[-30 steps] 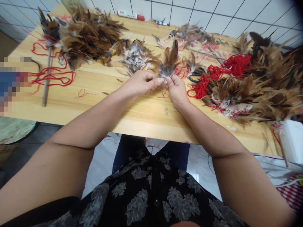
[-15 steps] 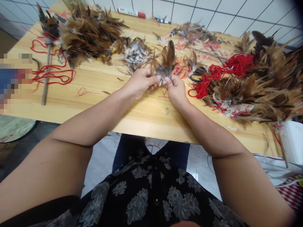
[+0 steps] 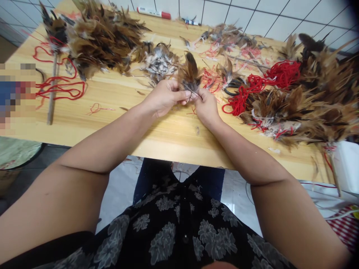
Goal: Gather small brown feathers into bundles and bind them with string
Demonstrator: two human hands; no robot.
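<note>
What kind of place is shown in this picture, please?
Probably an indoor handicraft workspace: a wooden table bears a big pile of brown feathers and tangled red cord, with a tiled wall behind.

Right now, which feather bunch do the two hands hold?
The small brown one, pinched at its base by the left hand and right hand; the others lie on the table.

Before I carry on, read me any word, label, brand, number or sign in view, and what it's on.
No text can be read for certain.
Red-capped white marker: dark print on the barrel, too small and blurred.
Blue-and-white pen-like item: any print is too small to read.
</note>
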